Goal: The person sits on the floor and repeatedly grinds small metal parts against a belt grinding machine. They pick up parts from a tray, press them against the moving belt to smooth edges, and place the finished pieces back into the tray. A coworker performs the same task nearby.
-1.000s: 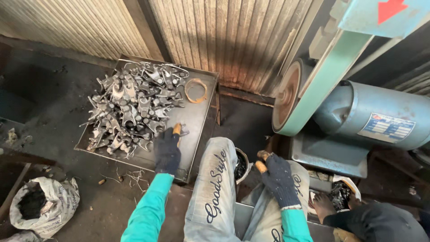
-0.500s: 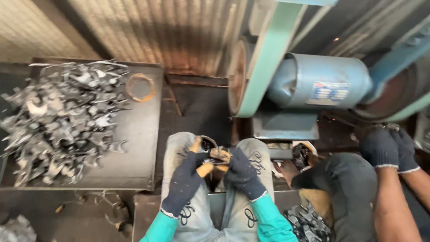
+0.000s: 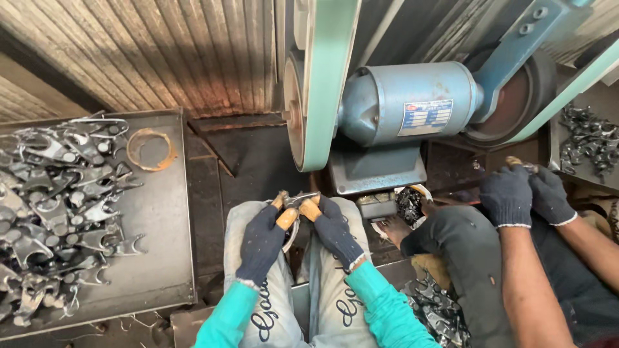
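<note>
Both my hands wear dark knit gloves with worn orange fingertips. My left hand [image 3: 263, 241] and my right hand [image 3: 334, 229] meet over my lap and grip one small grey metal piece [image 3: 301, 200] between their fingertips. The piece sits just below the green sanding belt [image 3: 329, 84] that runs over a rust-coloured wheel [image 3: 293, 113]. Behind the belt stands the blue motor [image 3: 403, 109] of the grinder.
A dark metal tray [image 3: 161, 258] at my left holds a heap of several grey metal parts [image 3: 55, 200] and a rusty ring [image 3: 151, 149]. A co-worker's gloved hands [image 3: 525, 193] work at the right by a second belt; more metal parts [image 3: 590, 138] lie far right. Corrugated sheet wall behind.
My view has swung right and closer to the grinder. My hands, apart a second ago with the left at the tray, have come together on the metal piece and lifted it toward the belt.
</note>
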